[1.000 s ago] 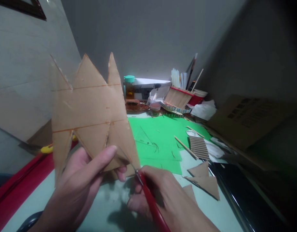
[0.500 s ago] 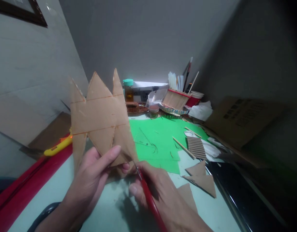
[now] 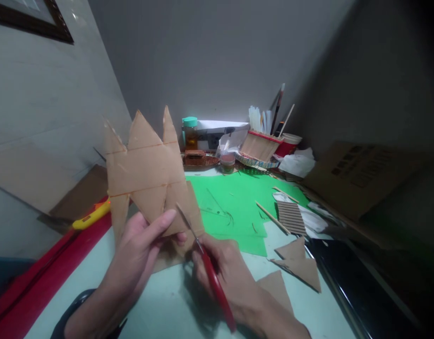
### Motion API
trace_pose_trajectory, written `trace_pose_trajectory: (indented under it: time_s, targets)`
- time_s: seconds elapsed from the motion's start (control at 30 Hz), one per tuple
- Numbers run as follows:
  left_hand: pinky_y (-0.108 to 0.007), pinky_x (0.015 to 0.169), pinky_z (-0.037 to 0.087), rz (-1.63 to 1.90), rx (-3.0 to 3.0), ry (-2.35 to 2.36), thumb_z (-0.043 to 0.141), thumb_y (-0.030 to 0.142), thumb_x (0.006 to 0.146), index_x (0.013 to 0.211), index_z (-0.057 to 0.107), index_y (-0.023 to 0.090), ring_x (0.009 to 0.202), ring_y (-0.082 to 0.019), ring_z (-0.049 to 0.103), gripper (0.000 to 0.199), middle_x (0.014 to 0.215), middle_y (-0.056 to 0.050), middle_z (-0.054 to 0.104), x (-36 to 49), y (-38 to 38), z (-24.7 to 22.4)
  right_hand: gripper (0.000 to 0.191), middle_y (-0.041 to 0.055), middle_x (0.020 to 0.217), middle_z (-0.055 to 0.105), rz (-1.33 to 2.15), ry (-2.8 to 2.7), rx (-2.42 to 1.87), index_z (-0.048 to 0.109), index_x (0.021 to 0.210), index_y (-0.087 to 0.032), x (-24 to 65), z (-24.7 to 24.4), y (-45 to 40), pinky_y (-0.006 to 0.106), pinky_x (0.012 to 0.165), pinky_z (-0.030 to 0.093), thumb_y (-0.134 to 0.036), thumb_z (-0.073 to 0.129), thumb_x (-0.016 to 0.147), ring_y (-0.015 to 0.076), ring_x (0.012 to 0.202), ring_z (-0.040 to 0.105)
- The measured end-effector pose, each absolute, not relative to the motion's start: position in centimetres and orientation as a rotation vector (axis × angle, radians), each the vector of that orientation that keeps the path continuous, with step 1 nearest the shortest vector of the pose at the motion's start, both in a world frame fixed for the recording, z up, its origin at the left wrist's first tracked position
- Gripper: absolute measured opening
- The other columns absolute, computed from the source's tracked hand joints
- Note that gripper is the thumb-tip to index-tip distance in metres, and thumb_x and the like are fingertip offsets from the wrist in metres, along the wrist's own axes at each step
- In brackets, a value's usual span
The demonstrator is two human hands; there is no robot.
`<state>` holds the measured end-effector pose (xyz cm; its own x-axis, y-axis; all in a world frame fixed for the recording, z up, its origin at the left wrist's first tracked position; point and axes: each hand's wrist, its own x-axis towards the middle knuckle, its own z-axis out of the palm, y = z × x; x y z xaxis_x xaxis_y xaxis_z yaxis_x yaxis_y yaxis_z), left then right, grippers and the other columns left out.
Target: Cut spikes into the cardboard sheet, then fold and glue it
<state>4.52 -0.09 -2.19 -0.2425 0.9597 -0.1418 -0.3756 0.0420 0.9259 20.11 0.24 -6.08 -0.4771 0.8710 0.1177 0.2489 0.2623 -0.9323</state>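
Note:
My left hand grips the lower part of a brown cardboard cutout, thumb on its near face and a fingertip showing under its edge. Pointed triangles rise along its top, and two drawn lines cross it. In my right hand is a pair of red-handled scissors. One blade lies across the front of the cardboard at its lower right, pointing up and left. The other blade is hidden, so I cannot tell how far it has cut.
Triangular cardboard scraps lie at the right beside a black glossy object. A green sheet covers the table's middle, with wooden sticks near its right. A yellow glue gun is at the left; a stick-filled holder stands behind.
The scissors have opened, and one blade now shows in front of the cardboard where it was mostly hidden before. The left hand keeps its hold; the whole view has shifted slightly.

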Motion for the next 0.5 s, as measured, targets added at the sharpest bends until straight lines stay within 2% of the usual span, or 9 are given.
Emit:
trace_pose_trajectory:
  time_s: [0.1,0.23,0.37,0.5]
  targets:
    - [-0.023,0.053,0.058,1.490,0.733,1.158,0.079,0.020,0.074,0.100,0.071,0.014,0.066,-0.014,0.066,0.028,0.091,-0.004,0.076,4.3,0.0,-2.4,0.015,-0.0040,0.057,0.044,1.198,-1.862,-1.017,0.048,0.070,-0.019,19.8,-6.4,0.2,0.025,0.051,0.028,-0.019,0.046,0.085,0.0104,0.051,0.039]
    - [-0.023,0.048,0.055,1.476,0.752,1.140,0.083,0.025,0.069,0.094,0.071,0.015,0.055,-0.014,0.065,0.029,0.081,-0.003,0.075,4.2,0.0,-2.7,0.016,-0.0038,0.056,0.046,1.206,-1.830,-1.032,0.052,0.072,-0.019,20.0,-6.4,-0.2,0.024,0.050,0.031,-0.020,0.047,0.087,0.0106,0.050,0.042]
    - [-0.024,0.045,0.053,1.444,0.761,1.119,0.084,0.028,0.068,0.086,0.072,0.016,0.049,-0.015,0.064,0.025,0.070,-0.002,0.073,4.7,-0.3,-2.7,0.015,-0.0024,0.062,0.050,1.229,-1.797,-1.064,0.056,0.078,-0.017,20.5,-6.1,-0.6,0.023,0.050,0.033,-0.028,0.055,0.088,0.0111,0.054,0.043]
    - [-0.025,0.047,0.054,1.398,0.764,1.108,0.086,0.027,0.065,0.078,0.072,0.017,0.048,-0.015,0.064,0.022,0.070,-0.004,0.074,5.4,-0.7,-2.5,0.023,-0.0007,0.070,0.057,1.300,-1.786,-1.039,0.062,0.090,-0.015,21.1,-5.3,-0.9,0.023,0.054,0.038,-0.038,0.061,0.089,0.0121,0.061,0.047]
